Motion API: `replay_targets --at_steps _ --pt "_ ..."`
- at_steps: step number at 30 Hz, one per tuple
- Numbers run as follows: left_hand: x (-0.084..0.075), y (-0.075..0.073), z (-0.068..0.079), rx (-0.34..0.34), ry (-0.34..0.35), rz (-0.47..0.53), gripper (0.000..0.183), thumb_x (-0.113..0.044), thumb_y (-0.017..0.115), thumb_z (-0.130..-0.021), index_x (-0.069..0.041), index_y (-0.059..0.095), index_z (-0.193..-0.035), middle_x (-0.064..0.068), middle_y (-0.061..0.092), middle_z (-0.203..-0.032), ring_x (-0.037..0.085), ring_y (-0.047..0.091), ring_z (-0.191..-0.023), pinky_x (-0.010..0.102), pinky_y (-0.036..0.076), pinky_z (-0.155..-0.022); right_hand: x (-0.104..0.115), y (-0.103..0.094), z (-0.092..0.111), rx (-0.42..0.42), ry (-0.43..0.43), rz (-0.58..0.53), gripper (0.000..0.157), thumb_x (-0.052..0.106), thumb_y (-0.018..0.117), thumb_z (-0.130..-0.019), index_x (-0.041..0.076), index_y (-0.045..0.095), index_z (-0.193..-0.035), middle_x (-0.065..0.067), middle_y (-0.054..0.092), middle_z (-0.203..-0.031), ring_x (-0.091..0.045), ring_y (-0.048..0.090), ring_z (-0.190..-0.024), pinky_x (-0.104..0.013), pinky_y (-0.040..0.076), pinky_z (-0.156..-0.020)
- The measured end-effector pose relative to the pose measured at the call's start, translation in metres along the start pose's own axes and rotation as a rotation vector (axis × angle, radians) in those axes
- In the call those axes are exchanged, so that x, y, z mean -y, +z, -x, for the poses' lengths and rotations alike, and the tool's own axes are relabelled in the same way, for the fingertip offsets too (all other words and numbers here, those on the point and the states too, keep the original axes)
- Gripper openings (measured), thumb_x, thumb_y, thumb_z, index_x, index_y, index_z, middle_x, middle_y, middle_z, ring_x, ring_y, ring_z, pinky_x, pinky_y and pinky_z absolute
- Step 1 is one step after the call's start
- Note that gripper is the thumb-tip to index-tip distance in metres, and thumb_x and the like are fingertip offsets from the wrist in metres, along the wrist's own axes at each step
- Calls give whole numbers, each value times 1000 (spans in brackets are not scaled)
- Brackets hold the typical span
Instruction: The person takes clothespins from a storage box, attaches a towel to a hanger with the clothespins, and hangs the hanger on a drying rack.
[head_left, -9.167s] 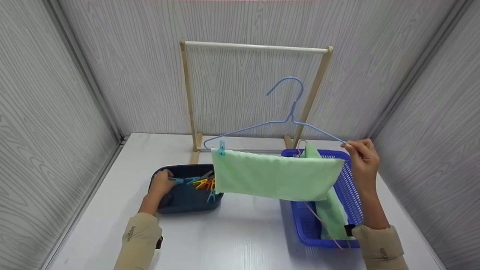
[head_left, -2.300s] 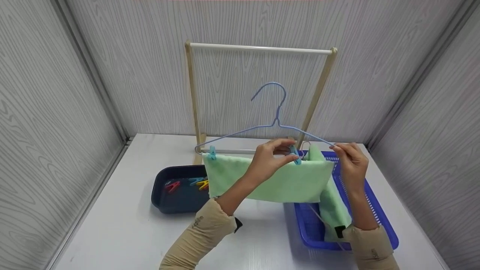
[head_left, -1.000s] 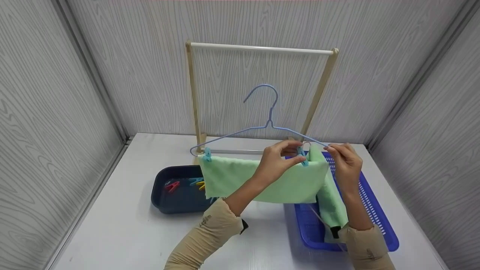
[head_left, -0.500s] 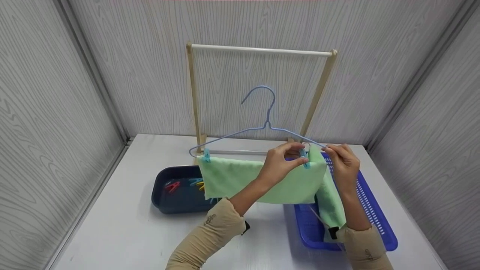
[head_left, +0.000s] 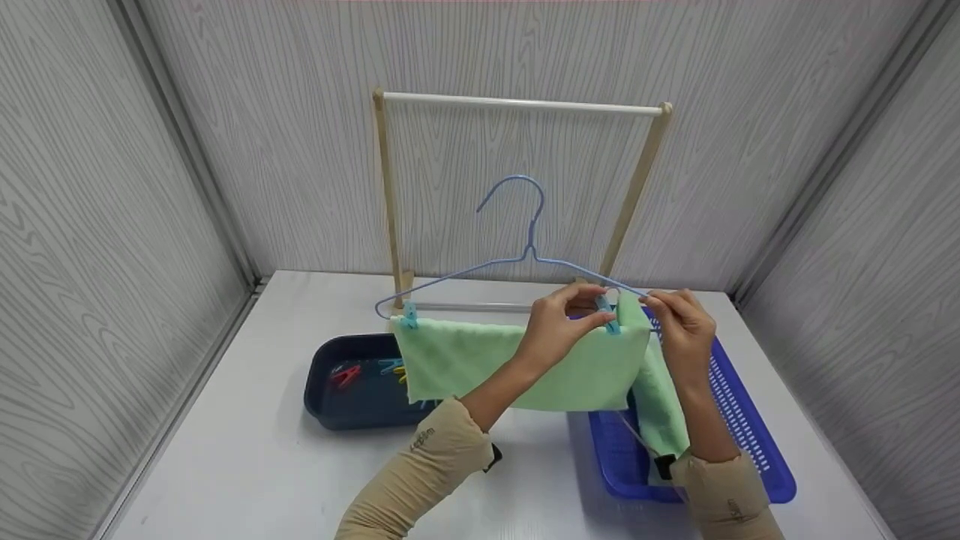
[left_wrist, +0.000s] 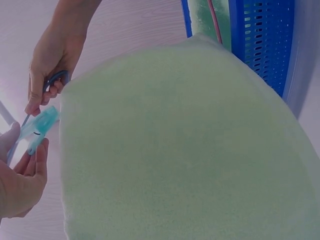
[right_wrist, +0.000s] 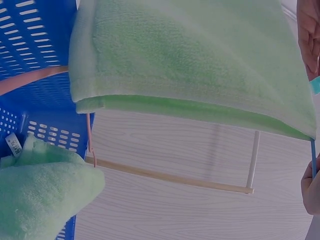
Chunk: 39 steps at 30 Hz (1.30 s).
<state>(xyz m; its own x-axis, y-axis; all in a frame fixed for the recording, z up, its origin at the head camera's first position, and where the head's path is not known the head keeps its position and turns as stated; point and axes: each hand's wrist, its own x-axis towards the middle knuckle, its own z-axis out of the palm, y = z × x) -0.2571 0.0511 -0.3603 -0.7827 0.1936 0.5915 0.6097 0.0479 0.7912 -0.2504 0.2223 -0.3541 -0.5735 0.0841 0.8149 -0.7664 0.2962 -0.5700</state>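
A folded light green towel [head_left: 465, 356] hangs over the lower bar of a blue wire hanger [head_left: 472, 268]. Near its left corner one turquoise clothespin [head_left: 409, 315] clips it to the bar. My left hand [head_left: 551, 326] pinches another turquoise clothespin [head_left: 610, 321] at the towel's top edge, towards the right corner. In the left wrist view this clothespin [left_wrist: 41, 125] meets the towel's edge; whether it grips the cloth I cannot tell. My right hand [head_left: 686, 330] pinches the hanger's right end between thumb and fingers, keeping the hanger up with its hook pointing upward.
A dark bin [head_left: 330, 412] with several clothespins, including a red one [head_left: 346, 375], stands at left, partly behind the towel. At right, a blue basket [head_left: 776, 480] holds green cloth [head_left: 660, 405] and a pink hanger [right_wrist: 90, 135]. Behind stands a wooden rack with a white rod [head_left: 517, 103].
My left hand has brought a turquoise clothespin from the bin to the towel's right part. The hanger, towel and right hand have shifted left and slightly lower; over the last half second they barely move.
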Motion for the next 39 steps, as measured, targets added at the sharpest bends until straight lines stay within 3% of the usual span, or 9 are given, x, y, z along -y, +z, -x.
replay_targets --at_steps 8,13,15,23,29,39 --pt "-33 -7 4 -10 -4 8 28 -2 68 -81 6 62 -107 18 63 -99 21 62 -89 20 48 -77 0 2 0 -10 9 14 8 -10 59 -84 -14 66 -84 -16 59 -77 -10 53 -71 -16 41 -62" --pt "-37 -6 5 -24 -17 15 28 -1 68 -81 6 62 -107 17 63 -97 19 62 -88 18 48 -77 1 2 1 -8 5 12 8 -10 59 -84 -14 66 -84 -15 59 -77 -9 53 -70 -16 41 -61" --pt "-35 -5 4 -29 -22 22 28 -1 68 -81 6 61 -107 17 63 -97 19 62 -88 19 48 -76 0 3 1 -6 -1 8 8 -10 59 -84 -15 65 -84 -15 59 -77 -9 53 -71 -16 42 -62" --pt "3 5 -4 -44 -9 27 31 -8 70 -80 2 62 -109 10 63 -96 12 61 -87 19 49 -76 -3 5 -1 -1 -1 -3 7 -12 59 -83 -15 65 -84 -16 59 -76 -12 54 -70 -16 42 -61" --pt "4 6 -5 -42 -20 31 32 -14 71 -80 -1 63 -108 3 63 -93 7 60 -86 23 49 -77 -3 5 -1 3 6 12 7 -12 59 -83 -14 66 -84 -15 58 -75 -8 51 -69 -16 39 -59" --pt "4 7 -5 -41 -40 46 34 -15 71 -80 -1 62 -110 3 63 -94 6 59 -87 24 49 -78 -5 6 0 -8 9 -1 7 -12 59 -83 -15 65 -84 -16 57 -74 -8 50 -67 -16 38 -57"
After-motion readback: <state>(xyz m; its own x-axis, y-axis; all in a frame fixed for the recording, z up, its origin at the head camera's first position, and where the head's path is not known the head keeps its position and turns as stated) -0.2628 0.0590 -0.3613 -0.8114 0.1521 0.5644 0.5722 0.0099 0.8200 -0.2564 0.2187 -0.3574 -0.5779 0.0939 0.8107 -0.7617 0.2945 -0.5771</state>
